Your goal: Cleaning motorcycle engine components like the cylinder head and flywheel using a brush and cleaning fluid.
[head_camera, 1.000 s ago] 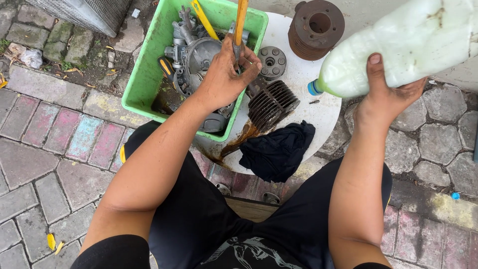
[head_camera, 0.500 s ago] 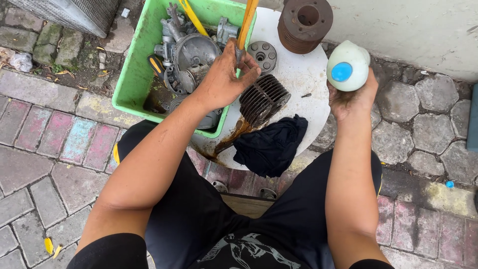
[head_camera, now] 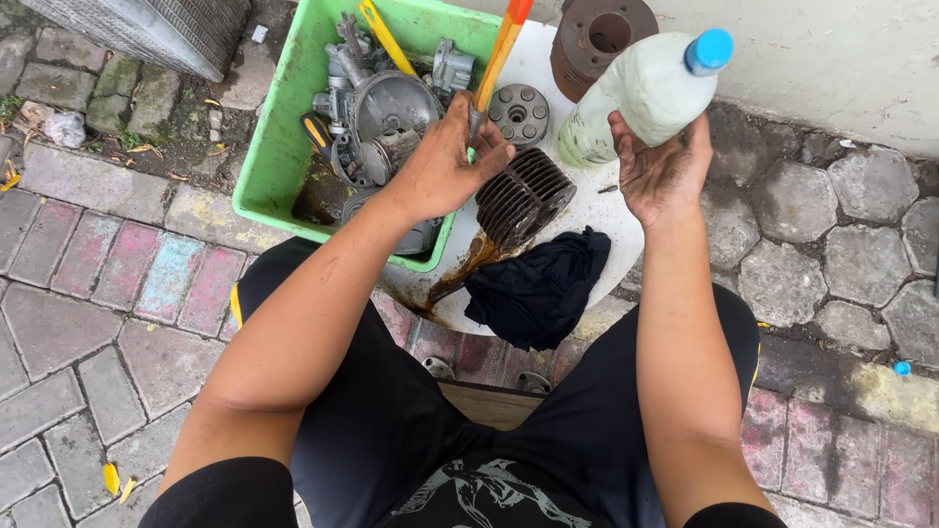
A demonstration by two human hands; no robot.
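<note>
The right hand [head_camera: 663, 166] has swung the bottle [head_camera: 641, 93] from tipped to nearly upright, cap on, fingers wrapped around its base above the white surface [head_camera: 597, 210]. The left hand [head_camera: 445, 161] still pinches the brush [head_camera: 497, 59] against the finned cylinder [head_camera: 523, 196] beside the green tub [head_camera: 279, 147]; pouring seems finished.
</note>
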